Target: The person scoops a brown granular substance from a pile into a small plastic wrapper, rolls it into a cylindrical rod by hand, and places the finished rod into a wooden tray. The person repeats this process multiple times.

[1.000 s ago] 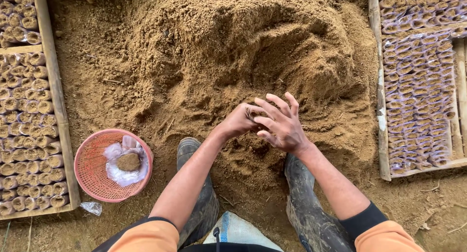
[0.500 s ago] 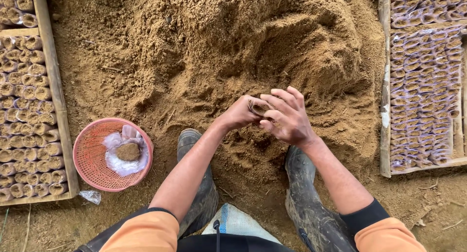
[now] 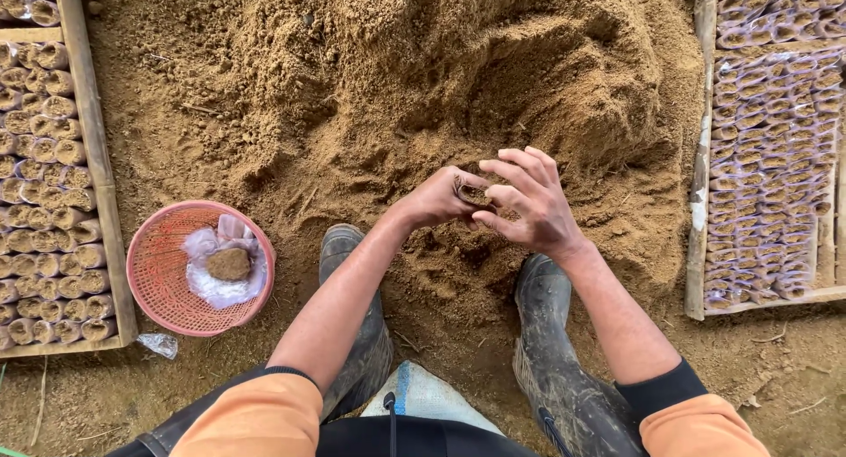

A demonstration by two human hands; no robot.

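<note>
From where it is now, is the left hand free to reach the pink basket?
Probably not yet: the left hand holds a small soil-filled bag. The path to the pink basket over bare soil looks open.

Even, soft daylight is seen throughout; no hard sun patches. Only shallow shadows are cast in the hollows of the soil heap and under the hands. Mild glare is picked up on the clear plastic sleeves in the right tray. Focus is held sharp across the frame. Slight wide-angle bending is noted at the edges.
</note>
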